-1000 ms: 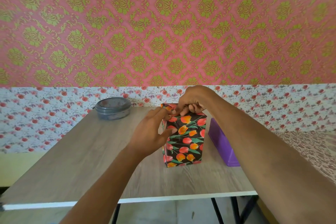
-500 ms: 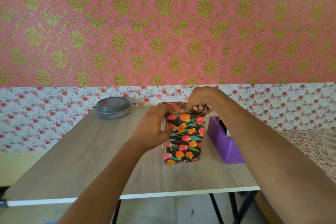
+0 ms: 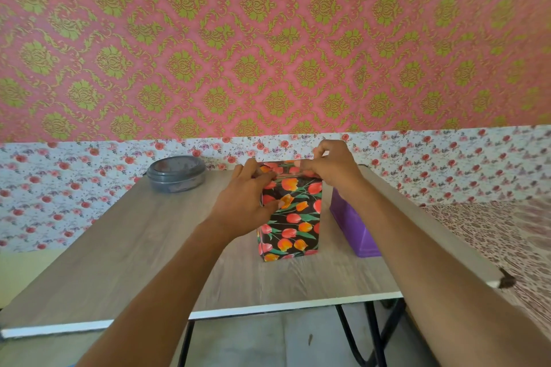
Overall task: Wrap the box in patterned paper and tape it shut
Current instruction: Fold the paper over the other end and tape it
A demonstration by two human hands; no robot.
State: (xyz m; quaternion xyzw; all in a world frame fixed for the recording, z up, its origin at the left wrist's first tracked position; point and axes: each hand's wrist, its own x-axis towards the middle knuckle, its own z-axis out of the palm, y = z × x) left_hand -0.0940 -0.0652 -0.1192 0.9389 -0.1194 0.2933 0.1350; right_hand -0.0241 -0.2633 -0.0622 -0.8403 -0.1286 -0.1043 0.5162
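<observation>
Box [image 3: 293, 217], one, tulip-papered, left grip [image 3: 244, 205] clamped round it, right grip [image 3: 334, 167] pinching top paper [image 3: 280, 169], one tub [image 3: 177, 174]

Left forearm [image 3: 155, 292] and right forearm [image 3: 432, 262] are bare.

1. The left hand [image 3: 244, 202] now sits higher on the box [image 3: 293, 217], with its fingers over the top left edge and its thumb on the front face.
2. The right hand [image 3: 334, 167] now pinches the patterned paper [image 3: 283, 168] at the top right corner, no longer mid-edge.
3. The right forearm now hides more of the purple dispenser [image 3: 354, 232].
</observation>
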